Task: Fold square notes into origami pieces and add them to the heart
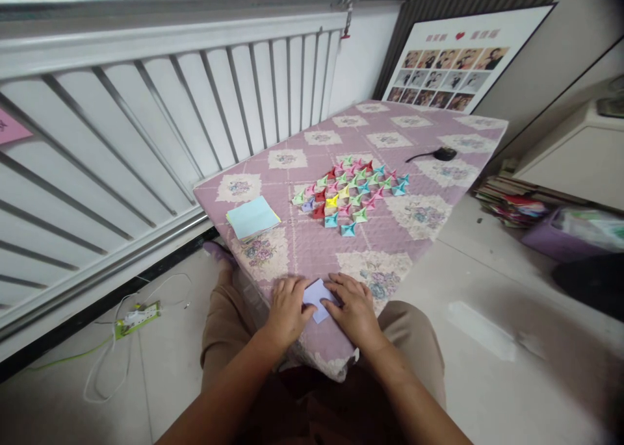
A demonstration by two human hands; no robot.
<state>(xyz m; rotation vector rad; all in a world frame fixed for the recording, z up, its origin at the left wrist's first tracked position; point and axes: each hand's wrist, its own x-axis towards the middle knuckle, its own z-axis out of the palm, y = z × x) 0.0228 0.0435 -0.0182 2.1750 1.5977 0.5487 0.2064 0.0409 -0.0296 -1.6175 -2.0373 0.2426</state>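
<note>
A lavender square of paper [316, 293] lies at the near corner of a table under a pink floral cloth [305, 240], between the person's 2 hands. The left hand [288, 305] rests at its left edge, thumb and fingertips against it; the right hand [355, 302] covers its right side, with the thumb lying across the sheet. The 2 hands are apart, with the paper between them (whether the fingers pinch it or only press it down, I cannot tell). Farther up the cloth, small folded paper pieces [331, 201] in green, pink, red, blue and yellow stand in slanting rows. Left of these lies a stack of paper squares [252, 217], light blue on top. A black object [444, 153] with a thin tail sits toward the far right edge. A white radiator [219, 104] lines the wall at left.
</note>
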